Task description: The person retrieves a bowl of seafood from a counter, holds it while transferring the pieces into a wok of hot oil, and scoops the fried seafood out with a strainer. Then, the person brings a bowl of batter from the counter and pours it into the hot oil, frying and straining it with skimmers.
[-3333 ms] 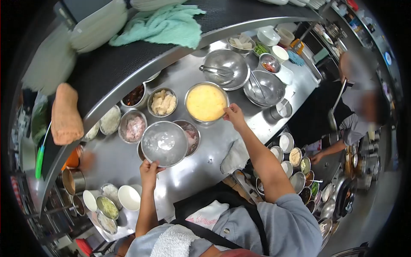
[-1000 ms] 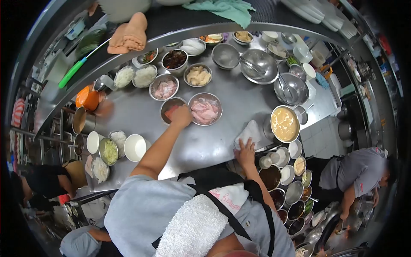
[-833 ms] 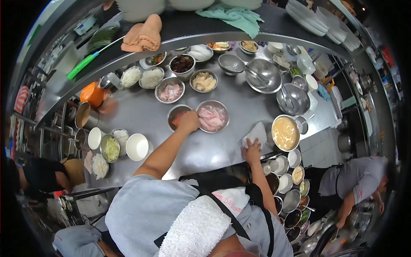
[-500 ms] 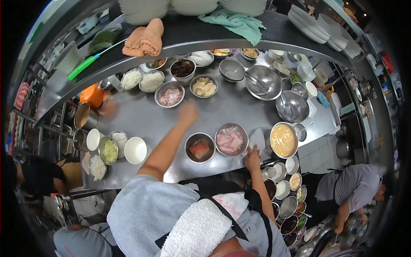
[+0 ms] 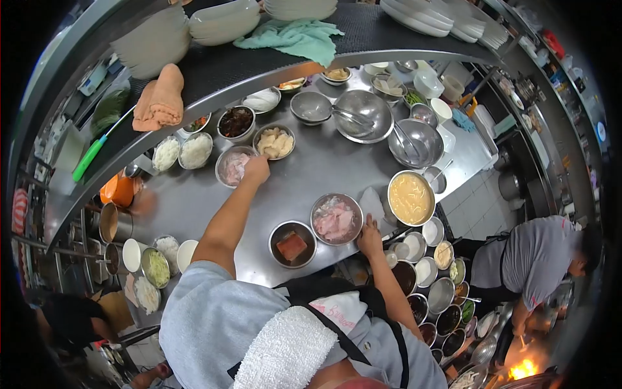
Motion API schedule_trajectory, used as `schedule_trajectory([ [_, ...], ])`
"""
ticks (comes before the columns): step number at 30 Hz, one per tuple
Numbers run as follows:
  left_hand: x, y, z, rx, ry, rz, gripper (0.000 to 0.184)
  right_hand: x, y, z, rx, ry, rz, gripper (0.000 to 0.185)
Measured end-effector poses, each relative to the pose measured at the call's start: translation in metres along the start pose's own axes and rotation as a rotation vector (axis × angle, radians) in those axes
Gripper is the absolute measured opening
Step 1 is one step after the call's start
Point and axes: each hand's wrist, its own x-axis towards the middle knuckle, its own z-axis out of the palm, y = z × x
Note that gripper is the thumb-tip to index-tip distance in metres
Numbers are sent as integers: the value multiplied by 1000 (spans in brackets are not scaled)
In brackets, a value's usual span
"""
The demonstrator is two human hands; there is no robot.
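My left hand (image 5: 258, 170) is at the right rim of a steel bowl (image 5: 225, 170) of pale pink slices, its curled fingers pinching the rim. Just behind it stands a steel bowl of pale yellow pieces (image 5: 275, 142). My right hand (image 5: 370, 238) lies on the counter with fingers stretched out, holding nothing. It rests between a bowl of pale pink meat slices (image 5: 336, 219) and a whitish cloth (image 5: 372, 203). Left of that bowl, a steel bowl (image 5: 275, 257) holds one reddish-brown block (image 5: 291, 246).
A pot of yellow batter (image 5: 411, 198) stands to the right. Steel bowls with whisks (image 5: 363, 117) are at the back right. Overhead runs a shelf (image 5: 363, 42) with plates and cloths. Many small containers (image 5: 441, 295) sit at lower right. A co-worker (image 5: 525, 259) stands near a flame (image 5: 523, 369).
My left hand has moved forward and left onto the rim of the pink-slice bowl. My right hand stays beside the cloth. The view has turned, and a flame now shows at lower right.
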Motion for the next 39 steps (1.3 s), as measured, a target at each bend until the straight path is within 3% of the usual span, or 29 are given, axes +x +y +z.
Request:
schedule_trajectory([
  [9, -13, 75, 27, 2, -15, 71, 37, -14, -23, -15, -25, 8, 88, 42],
  [15, -41, 120, 33, 11, -124, 292, 39, -30, -21, -20, -7, -56, 105, 48],
  [17, -56, 142, -13, -33, -91, 466, 40, -39, -25, -35, 249, 74, 93, 51],
  [19, -113, 172, -133, -326, 177, 636, 33, -55, -45, -69, 327, 150, 61, 51],
  [20, -122, 183, -175, -324, 388, 615, 32, -69, -53, -81, 407, 206, 37, 51],
  [21, -120, 186, -203, -553, 651, 673, 27, -75, -56, -88, 431, 240, 8, 47],
  [22, -126, 188, -256, -395, 611, 517, 26, -82, -56, -94, 431, 237, 19, 47],
  [23, -116, 184, -282, -497, 777, 558, 27, -89, -55, -98, 492, 223, 11, 48],
  [24, -72, 171, -302, -293, 1064, 667, 37, -95, -53, -100, 553, 210, 3, 50],
  [26, -27, 157, -324, 23, 1020, 472, 39, -112, -46, -105, 465, 301, -68, 47],
  [27, -16, 152, -320, 20, 1012, 478, 39, -124, -47, -116, 527, 276, -44, 45],
  [29, 6, 145, -309, 55, 737, 324, 38, -145, -43, -127, 613, 230, 70, 42],
  [30, 25, 136, -313, 57, 735, 339, 38, -155, -37, -126, 618, 239, 81, 42],
  [32, 56, 121, -322, -153, 508, 489, 33, -175, -29, -120, 708, 231, 158, 39],
  [33, 57, 123, -318, -149, 493, 505, 33, -185, -32, -127, 724, 226, 177, 36],
  [35, 49, 129, -316, -103, 692, 384, 30, -202, -30, -125, 725, 212, 192, 36],
  [39, 45, 128, -319, 2, 746, 390, 29, -232, -36, -122, 744, 272, 238, 33],
])
